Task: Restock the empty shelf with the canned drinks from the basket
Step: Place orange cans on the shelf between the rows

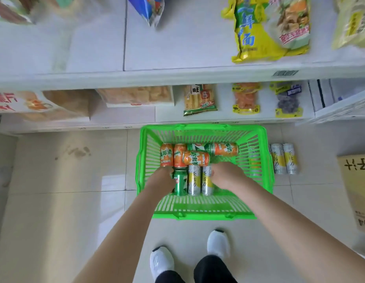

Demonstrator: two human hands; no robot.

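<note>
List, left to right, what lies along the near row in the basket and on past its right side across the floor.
Left hand → green can → silver can → second silver can → right hand → basket wall → floor can → second floor can → cardboard box.

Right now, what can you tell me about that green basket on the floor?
The green basket looks like bright plastic with slotted walls and a rectangular rim. It sits upright on the tiled floor before the shelves, holding orange cans, a green can and silver-yellow cans. The left hand and right hand reach into it.
</note>
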